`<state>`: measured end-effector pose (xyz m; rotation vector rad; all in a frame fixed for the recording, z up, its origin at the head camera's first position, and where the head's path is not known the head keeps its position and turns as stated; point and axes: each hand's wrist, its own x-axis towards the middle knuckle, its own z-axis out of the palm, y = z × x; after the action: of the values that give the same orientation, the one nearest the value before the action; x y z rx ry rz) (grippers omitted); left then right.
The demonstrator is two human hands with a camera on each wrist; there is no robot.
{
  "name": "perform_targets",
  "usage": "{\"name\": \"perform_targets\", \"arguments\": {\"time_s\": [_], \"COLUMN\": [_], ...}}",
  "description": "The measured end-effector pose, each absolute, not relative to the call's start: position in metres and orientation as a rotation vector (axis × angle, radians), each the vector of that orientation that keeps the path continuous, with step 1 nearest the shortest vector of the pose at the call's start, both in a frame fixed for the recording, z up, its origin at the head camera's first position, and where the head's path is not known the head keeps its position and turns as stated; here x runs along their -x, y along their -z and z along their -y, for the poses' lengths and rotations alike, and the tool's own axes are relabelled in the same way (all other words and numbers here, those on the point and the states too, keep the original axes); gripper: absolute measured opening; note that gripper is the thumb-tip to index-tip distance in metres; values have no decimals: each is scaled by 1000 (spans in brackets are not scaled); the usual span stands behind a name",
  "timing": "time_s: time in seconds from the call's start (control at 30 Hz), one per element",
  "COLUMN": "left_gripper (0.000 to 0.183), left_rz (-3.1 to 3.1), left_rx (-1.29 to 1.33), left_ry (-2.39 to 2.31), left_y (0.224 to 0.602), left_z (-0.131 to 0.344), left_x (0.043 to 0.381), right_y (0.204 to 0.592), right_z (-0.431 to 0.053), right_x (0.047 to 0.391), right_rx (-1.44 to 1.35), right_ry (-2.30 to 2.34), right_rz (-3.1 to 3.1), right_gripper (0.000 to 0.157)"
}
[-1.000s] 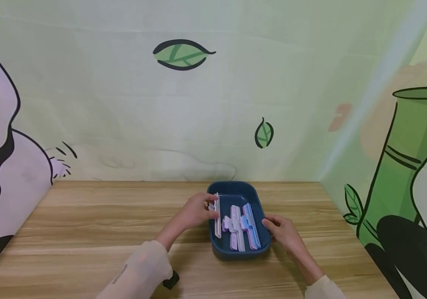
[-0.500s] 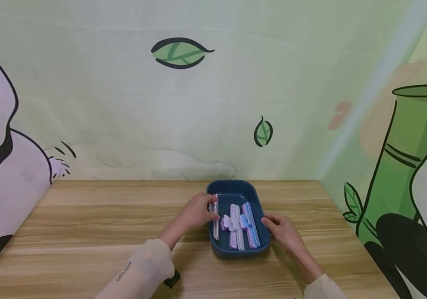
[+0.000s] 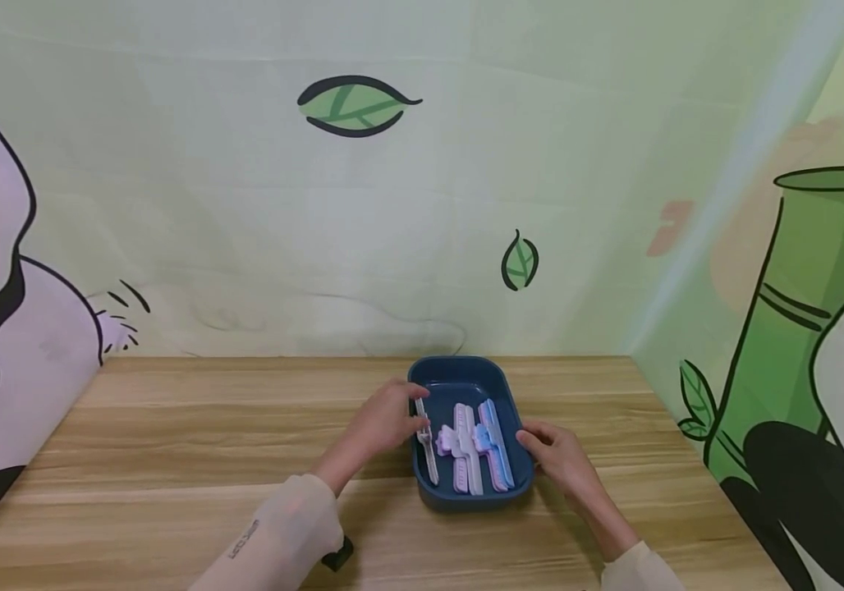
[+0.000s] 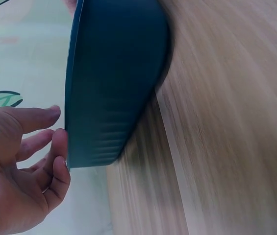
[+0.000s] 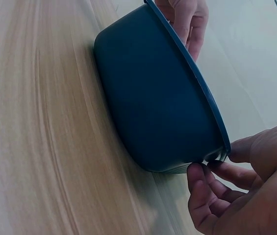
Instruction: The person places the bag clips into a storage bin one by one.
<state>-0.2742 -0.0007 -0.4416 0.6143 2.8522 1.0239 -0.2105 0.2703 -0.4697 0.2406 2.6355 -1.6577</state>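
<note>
A dark blue plastic tub (image 3: 470,396) stands on the wooden table, holding several long plastic clips. Along its left inner wall leans a whitish clip (image 3: 430,461); a pale purple clip (image 3: 462,460) lies mid-tub, and a blue and pink clip (image 3: 497,451) lies to the right. My left hand (image 3: 387,419) is at the left rim, fingertips over the whitish clip's upper end. In the left wrist view, thumb and loosely bent fingers are apart with nothing between them. My right hand (image 3: 561,461) pinches the tub's right rim, thumb on top, fingers underneath, as the right wrist view shows.
Wooden tabletop (image 3: 208,427) extends to both sides of the tub. Behind it rises a printed backdrop (image 3: 392,213) with leaves and bamboo. A small black object (image 3: 337,554) shows beside the left sleeve.
The whitish clip, gripped upright by my left hand earlier, has dropped out of the fingers and leans against the tub's left wall. My right hand stays on the rim.
</note>
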Motion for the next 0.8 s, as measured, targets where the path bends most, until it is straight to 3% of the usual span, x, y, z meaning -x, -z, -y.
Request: {"name": "perform_targets", "arguments": {"time_s": [0.53,0.8], "left_gripper": [33,38], "left_rz": [-2828,-2898], "left_rx": [-528,-528], "left_ry": [-1275,-1301], "left_y": [446,446], "left_z": [23,34], "left_x": [267,259], "right_y": [471,463], "right_z": [-273,-274], "right_x": [211,207], "right_rx": [-248,-120], "right_ry": [1623,1433], "right_rz": [-2654,-2788], "right_gripper": [35,52]}}
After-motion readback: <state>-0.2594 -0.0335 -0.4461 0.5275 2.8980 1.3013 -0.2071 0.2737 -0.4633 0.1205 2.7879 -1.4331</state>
